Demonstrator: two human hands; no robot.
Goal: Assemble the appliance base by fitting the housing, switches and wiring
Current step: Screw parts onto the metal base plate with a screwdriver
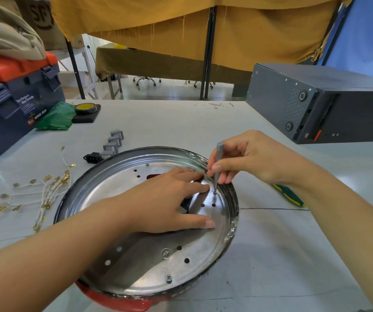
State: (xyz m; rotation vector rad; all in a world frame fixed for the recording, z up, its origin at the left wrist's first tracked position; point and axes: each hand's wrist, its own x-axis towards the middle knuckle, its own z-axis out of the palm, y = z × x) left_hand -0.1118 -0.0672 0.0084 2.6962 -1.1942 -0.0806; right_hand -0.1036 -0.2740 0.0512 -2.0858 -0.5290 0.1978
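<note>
The round appliance base lies upside down on the table, a shiny metal bottom plate with holes inside a dark rim and red housing. My left hand presses flat on the plate, fingers spread. My right hand pinches a slim grey screwdriver held upright, its tip on a screw near the plate's right edge. Another screw sits at the front of the plate. White wires with brass terminals lie to the left. Several grey switches and a black power socket lie behind the base.
A blue and orange toolbox stands at the left, with green plastic and a tape roll beside it. A dark computer case stands at the right. A green-yellow handled tool lies under my right wrist.
</note>
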